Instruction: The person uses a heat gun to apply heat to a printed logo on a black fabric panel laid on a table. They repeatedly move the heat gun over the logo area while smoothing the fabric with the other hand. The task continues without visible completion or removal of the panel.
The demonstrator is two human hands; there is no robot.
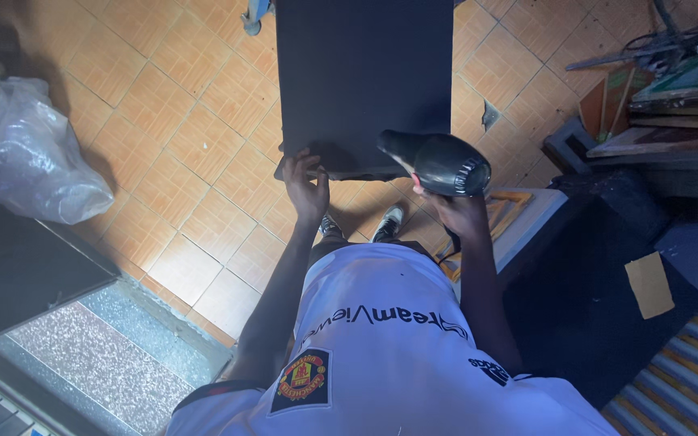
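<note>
Left hand (pixel 307 187) gripping near edge of black board (pixel 363 81), right hand (pixel 458 211) holding black hair dryer (pixel 438 163) at the board, plastic bag (pixel 30 157) far left on tiled floor (pixel 195 145)

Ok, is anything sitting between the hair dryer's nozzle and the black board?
Nothing visible. The right hand holds the hair dryer with its nozzle right at the black board; the left hand grips the board's near edge, off to the side.

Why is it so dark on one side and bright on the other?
In the head view, light falls on the orange tiled floor and the plastic bag; the right side sits in shadow. The black board shows no detail, the hair dryer has a small glare spot, and edges look slightly soft.
</note>
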